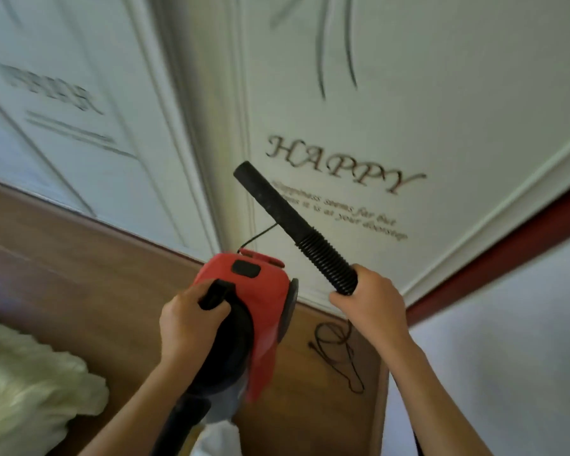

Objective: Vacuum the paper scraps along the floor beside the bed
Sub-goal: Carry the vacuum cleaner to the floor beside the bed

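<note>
Underfoot, wood floor (79,258), white wardrobe doors (408,93) (lettered "HAPPY"); cord (336,353)

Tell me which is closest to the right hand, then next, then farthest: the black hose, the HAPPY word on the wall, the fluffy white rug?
1. Black hose, gripped by the right hand.
2. HAPPY word, on the wall above.
3. Fluffy white rug, far left on the floor.

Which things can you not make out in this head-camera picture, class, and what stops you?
- Paper scraps: none visible in the head view.
- Hose lower end: hidden inside the right hand.
- Vacuum cleaner handle: mostly covered by the left hand.
- Lettering on the left door: too blurred to read.
- Bed: cut off by the right edge.
</note>
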A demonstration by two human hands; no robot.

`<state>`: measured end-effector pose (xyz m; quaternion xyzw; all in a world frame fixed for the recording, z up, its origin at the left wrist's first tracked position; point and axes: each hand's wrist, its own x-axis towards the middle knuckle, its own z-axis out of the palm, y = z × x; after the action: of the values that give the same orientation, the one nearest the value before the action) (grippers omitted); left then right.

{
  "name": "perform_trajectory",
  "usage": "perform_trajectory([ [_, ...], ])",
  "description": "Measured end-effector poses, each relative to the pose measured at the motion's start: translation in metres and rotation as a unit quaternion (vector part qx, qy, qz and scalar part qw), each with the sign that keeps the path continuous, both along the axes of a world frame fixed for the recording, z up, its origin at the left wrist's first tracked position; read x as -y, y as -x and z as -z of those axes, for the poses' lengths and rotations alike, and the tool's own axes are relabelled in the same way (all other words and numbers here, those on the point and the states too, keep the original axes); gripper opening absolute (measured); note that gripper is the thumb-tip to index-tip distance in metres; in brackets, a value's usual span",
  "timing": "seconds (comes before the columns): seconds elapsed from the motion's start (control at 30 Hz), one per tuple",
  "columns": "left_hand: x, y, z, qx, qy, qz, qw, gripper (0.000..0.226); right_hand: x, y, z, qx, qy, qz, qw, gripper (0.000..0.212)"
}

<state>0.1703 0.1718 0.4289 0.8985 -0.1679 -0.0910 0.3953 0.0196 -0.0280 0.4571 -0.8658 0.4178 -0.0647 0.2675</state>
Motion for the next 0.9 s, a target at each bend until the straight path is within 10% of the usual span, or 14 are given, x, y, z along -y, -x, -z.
perform_trajectory([
  [0.9, -0.309, -0.338, -0.116, 0.049, 0.059, -0.304, 0.950, 0.031, -0.224, -0.502, -0.177, 0.046, 0.121, -0.323, 0.938, 0.018],
])
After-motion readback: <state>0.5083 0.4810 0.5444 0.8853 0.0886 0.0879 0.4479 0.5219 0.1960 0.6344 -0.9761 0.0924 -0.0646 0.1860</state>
